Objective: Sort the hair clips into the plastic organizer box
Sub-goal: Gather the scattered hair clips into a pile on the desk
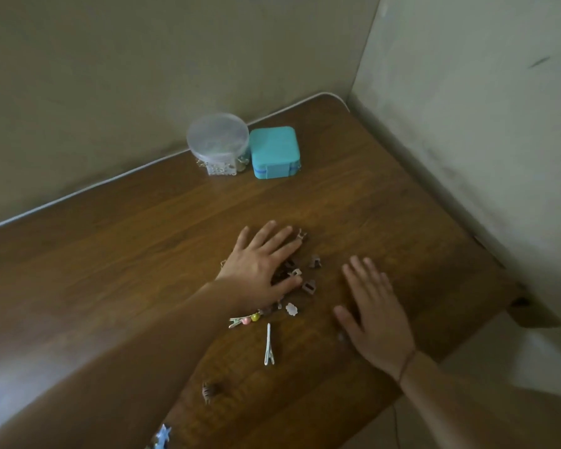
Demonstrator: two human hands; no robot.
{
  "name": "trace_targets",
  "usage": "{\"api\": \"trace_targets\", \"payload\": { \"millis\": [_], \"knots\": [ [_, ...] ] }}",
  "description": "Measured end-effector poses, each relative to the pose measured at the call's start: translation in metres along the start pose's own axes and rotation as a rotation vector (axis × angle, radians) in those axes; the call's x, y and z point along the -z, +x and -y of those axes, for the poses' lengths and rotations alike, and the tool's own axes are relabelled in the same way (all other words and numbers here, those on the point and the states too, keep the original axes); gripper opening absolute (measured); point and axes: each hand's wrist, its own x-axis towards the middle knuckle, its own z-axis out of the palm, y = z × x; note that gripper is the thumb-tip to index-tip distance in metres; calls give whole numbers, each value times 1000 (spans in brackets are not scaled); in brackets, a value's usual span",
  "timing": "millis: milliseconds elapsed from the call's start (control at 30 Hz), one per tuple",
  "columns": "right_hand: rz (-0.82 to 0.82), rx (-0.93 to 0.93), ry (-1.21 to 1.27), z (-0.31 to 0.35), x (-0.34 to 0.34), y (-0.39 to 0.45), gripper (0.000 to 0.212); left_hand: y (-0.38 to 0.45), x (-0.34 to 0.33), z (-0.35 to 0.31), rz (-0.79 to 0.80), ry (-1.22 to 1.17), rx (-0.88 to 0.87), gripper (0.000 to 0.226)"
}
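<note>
Several small brown claw clips [309,285] lie scattered mid-table. My left hand [262,262] rests flat over part of the pile, fingers spread, hiding some clips. My right hand [374,314] lies flat and open on the wood just to the right, holding nothing. A white long clip [269,345], a beaded clip [245,320] and a white flower clip [291,308] lie nearer me. A brown claw clip [209,391] and a blue star clip [162,436] sit by my left forearm. The teal organizer box [273,152] stands closed at the back.
A round clear plastic container [218,139] with a lid stands left of the teal box, against the wall. The wooden table [110,247] sits in a corner, walls behind and to the right. Its right edge drops to the floor.
</note>
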Motion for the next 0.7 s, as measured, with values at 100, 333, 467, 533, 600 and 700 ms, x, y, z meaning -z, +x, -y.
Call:
{"api": "trace_targets", "payload": {
  "millis": [100,333,467,533,600,700],
  "knots": [
    [26,36,24,52,-17,-16,75,-29,-11,-3,11,47,-19,73],
    [-115,-8,292,81,-13,-7,71,-122,-48,13,-197,18,-93,57],
    [-84,84,332,50,5,65,74,-189,-43,61,-364,-81,135,55],
    [-67,138,297,48,4,90,76,-236,-49,100,-410,-125,365,59],
    [-40,217,307,59,-3,94,78,-290,-64,133,-426,-201,561,65],
    [-1,335,297,91,-16,76,77,-348,-89,147,-427,-292,680,70]
  ]
}}
